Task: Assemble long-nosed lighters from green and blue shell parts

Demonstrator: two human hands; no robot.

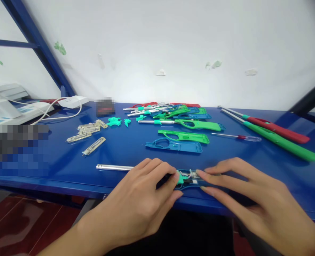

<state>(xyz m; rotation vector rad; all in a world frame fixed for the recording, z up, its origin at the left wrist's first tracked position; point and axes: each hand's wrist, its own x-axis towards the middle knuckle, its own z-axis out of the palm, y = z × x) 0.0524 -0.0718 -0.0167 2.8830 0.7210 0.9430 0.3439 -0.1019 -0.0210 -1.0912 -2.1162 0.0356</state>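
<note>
A partly assembled blue utility lighter lies near the front table edge, its metal tube (114, 167) pointing left. My left hand (144, 195) is closed around its middle, thumb and fingertips at a teal trigger (182, 179). My right hand (256, 195) pinches the handle end, with fingertips on a small metal-and-white fitting (193, 174) and the thumb at the shell's near side. Wires show between both hands, while the fingers cover much of the handle. Just beyond lie a blue handle half (184, 146) and a green handle half (193, 137).
Several clear fuel tanks (94, 145) and teal triggers (114, 121) lie left of centre. Lighter parts (170, 111) pile up at the back. A screwdriver (249, 138), a green lighter (285, 141) and a red lighter (280, 130) rest right. A white cable (79, 112) lies left.
</note>
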